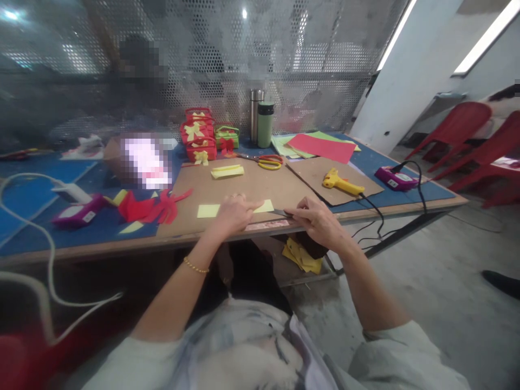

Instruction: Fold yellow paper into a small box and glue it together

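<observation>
A pale yellow paper strip (208,210) lies along the near edge of a brown cardboard sheet (182,189). My left hand (236,212) rests across the middle of the strip and presses it down, with the index finger stretched out to the right. My right hand (319,221) is closed around a small knife (281,212). Its thin grey blade points left, and the tip is at the strip's right end. The handle is mostly hidden in my fingers. Farther back on the cardboard lies a folded yellow paper piece (227,171).
Scissors (270,162) lie behind. A yellow glue gun (342,182) rests on cardboard at right, its cord trailing over the edge. Red boxes with bows (199,135), a green bottle (265,124) and red paper (320,147) stand or lie at the back. Red scraps (140,207) are at left.
</observation>
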Available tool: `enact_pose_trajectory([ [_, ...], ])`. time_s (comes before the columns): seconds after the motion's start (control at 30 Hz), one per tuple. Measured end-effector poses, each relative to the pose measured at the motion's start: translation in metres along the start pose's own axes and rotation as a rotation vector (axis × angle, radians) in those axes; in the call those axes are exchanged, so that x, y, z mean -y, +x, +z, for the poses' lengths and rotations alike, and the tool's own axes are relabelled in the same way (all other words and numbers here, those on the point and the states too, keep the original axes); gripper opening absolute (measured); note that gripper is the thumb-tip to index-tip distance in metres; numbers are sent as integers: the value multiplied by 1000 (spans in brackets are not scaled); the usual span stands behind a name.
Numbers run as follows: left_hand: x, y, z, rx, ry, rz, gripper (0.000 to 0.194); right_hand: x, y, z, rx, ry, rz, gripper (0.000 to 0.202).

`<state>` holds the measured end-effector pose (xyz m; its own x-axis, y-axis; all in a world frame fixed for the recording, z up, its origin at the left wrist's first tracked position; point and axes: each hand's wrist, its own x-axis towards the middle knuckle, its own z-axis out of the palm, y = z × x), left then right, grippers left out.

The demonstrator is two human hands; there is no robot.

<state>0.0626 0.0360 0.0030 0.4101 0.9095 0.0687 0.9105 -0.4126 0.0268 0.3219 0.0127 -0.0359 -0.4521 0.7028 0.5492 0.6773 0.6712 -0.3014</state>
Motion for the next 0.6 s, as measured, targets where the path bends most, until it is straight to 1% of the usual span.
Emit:
enact_pose_trajectory([
  [0.17,3,0,-4,55,-13,21,59,1,1,2,-11,16,10,33],
  [0.4,1,-1,-2,18,-9,9,57,2,4,7,-17,35,-6,34],
  [0.6,1,0,0,15,0,6,56,-1,3,7,-18,23,-19,34],
])
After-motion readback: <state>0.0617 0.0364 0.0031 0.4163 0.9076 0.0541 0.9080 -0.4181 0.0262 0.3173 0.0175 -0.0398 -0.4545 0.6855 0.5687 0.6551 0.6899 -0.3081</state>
